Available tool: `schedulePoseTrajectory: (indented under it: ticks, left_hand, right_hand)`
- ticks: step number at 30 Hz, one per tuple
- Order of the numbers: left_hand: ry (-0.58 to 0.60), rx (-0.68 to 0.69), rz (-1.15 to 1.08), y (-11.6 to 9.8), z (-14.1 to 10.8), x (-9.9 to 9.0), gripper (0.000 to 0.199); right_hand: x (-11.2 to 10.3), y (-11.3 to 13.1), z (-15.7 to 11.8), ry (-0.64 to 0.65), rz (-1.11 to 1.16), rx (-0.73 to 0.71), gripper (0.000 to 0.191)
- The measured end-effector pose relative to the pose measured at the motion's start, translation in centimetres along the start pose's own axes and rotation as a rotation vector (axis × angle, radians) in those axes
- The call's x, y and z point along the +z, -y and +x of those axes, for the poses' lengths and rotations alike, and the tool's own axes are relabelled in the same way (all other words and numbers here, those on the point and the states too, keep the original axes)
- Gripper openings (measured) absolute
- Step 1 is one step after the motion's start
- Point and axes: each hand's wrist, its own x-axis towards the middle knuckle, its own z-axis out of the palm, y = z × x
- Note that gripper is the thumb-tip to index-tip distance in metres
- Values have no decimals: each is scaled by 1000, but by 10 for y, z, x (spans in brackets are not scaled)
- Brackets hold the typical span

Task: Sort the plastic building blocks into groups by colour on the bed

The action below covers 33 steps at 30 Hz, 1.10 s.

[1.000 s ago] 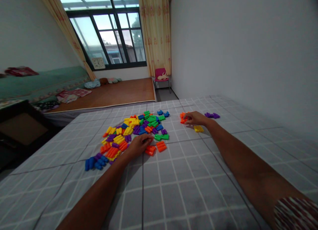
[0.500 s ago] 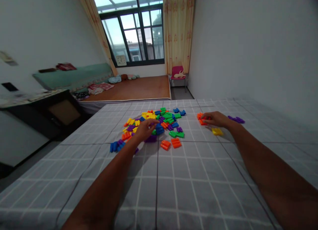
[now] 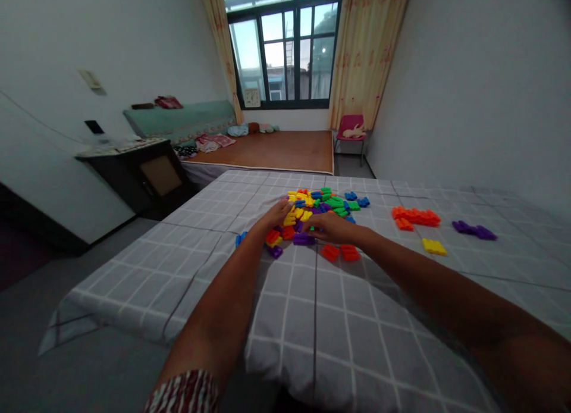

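Observation:
A mixed pile of coloured plastic blocks (image 3: 335, 202) lies on the grey checked cloth. My left hand (image 3: 276, 215) is at the pile's left side, by the yellow blocks (image 3: 304, 214); what its fingertips hold, if anything, is hidden. My right hand (image 3: 329, 225) reaches into the near side of the pile, just above a purple block (image 3: 304, 240), its fingers bent and partly hidden. Two orange blocks (image 3: 339, 253) lie nearer than that hand. Farther right are a group of orange blocks (image 3: 417, 216), a yellow block (image 3: 433, 247) and purple blocks (image 3: 474, 230).
The checked cloth (image 3: 294, 318) covers the table, its left edge hanging down. Beyond stand a low bed (image 3: 285, 151), a dark cabinet (image 3: 160, 175) at the left and a pink chair (image 3: 351, 126). A wall runs along the right.
My right hand has left the orange group at the right and moved left into the pile. My left hand has shifted to the pile's left side. The view has turned left.

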Motion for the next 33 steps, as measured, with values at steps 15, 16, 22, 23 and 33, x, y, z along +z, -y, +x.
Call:
schedulePoseTrajectory:
  ticks: [15, 16, 22, 23, 33]
  left_hand:
    - [-162, -291, -228, 33, -9, -26, 29]
    - [-147, -249, -183, 32, -7, -21, 30]
    - [-2, 26, 278, 27, -3, 6, 39]
    - [16, 69, 342, 26, -4, 8, 40]
    - [-40, 0, 369, 23, -10, 6, 40]
  right_hand:
    - [12, -48, 25, -159, -83, 407, 17]
    - [8, -51, 24, -187, -99, 463, 19]
    - [3, -67, 33, -248, -183, 557, 31]
    - [5, -69, 36, -242, -196, 547, 34]
    - [10, -67, 64, -58, -246, 466, 43]
